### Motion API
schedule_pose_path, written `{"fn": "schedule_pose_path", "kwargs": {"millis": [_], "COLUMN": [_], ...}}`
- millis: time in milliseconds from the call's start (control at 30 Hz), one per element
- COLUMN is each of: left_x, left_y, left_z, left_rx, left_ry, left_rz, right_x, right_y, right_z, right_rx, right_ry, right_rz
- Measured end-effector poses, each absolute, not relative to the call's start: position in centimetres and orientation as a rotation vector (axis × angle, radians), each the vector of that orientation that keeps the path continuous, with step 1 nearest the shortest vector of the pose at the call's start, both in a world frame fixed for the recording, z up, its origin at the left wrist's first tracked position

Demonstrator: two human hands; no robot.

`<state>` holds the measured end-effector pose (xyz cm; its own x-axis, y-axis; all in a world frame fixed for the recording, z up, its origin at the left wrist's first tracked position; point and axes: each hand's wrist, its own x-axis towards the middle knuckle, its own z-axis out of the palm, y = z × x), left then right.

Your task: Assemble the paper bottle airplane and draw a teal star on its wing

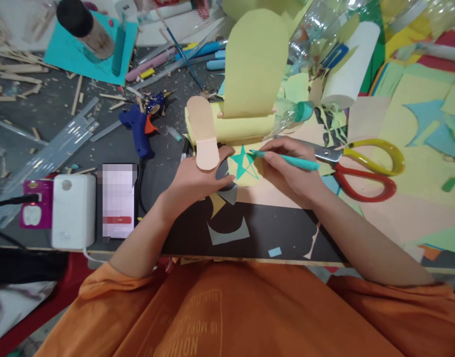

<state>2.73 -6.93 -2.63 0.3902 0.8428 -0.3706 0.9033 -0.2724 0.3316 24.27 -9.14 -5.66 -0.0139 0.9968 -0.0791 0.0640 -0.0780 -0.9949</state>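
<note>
My right hand (292, 166) grips a teal marker pen (300, 162), its tip on a five-pointed star (242, 164) that is part filled with teal. The star is drawn on a rounded yellow paper piece (246, 181). My left hand (201, 173) steadies that piece at its left edge between thumb and forefinger. Just beyond lies a plastic bottle wrapped in yellow paper (246, 128), its teal cap (304, 111) to the right. A long rounded yellow strip (255, 59) stretches away from it, and a shorter peach strip (202, 119) crosses its left end.
Scissors with yellow and red handles (365, 168) lie beside my right hand. To the left are a blue glue gun (140, 126), glue sticks (60, 148), a phone (118, 201) and a white power bank (73, 210). Paper scraps (229, 230) lie near the front edge.
</note>
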Motion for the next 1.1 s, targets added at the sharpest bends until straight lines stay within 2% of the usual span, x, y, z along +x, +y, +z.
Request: {"fn": "schedule_pose_path", "kwargs": {"millis": [400, 1100], "left_x": [2.83, 2.87], "left_y": [-6.87, -6.78], "left_z": [-2.78, -2.4], "left_rx": [2.191, 2.151], "left_ry": [1.497, 1.49], "left_rz": [-0.182, -0.171], "right_x": [23.99, 24.07], "right_y": [-9.3, -9.07], "right_z": [-5.88, -5.72], "right_rx": [-1.344, -1.376], "right_ry": [-1.275, -1.346], "right_rz": [1.316, 1.219]}}
